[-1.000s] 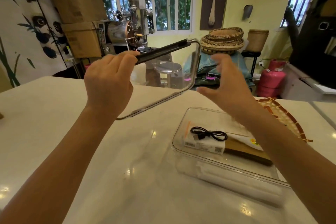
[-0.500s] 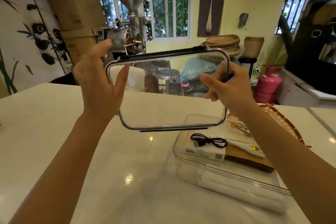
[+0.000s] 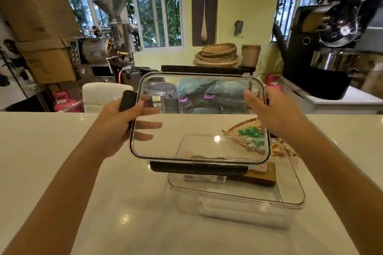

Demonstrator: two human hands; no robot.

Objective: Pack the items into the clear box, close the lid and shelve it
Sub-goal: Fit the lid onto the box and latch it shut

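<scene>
The clear box (image 3: pixel 290 201) sits open on the white counter, right of centre, with a white carton, a brown flat item (image 3: pixel 262 178) and other small things inside. I hold its transparent lid (image 3: pixel 199 118), with black clasps on its edges, tilted in the air just above the box's far side. My left hand (image 3: pixel 122 122) grips the lid's left edge at a black clasp, fingers under the lid. My right hand (image 3: pixel 273 109) holds the right edge.
A woven tray (image 3: pixel 248 128) with green packets lies on the counter behind the box. Beyond the counter (image 3: pixel 62 151) stand a coffee roaster (image 3: pixel 103 47), cardboard boxes, pink gas cylinders, stacked baskets and a black machine (image 3: pixel 331 51) at right.
The lid came from a one-handed steep tilt to a two-handed hold, then lowered and moved right toward the box, flattening out. My view has tipped slightly lower.
</scene>
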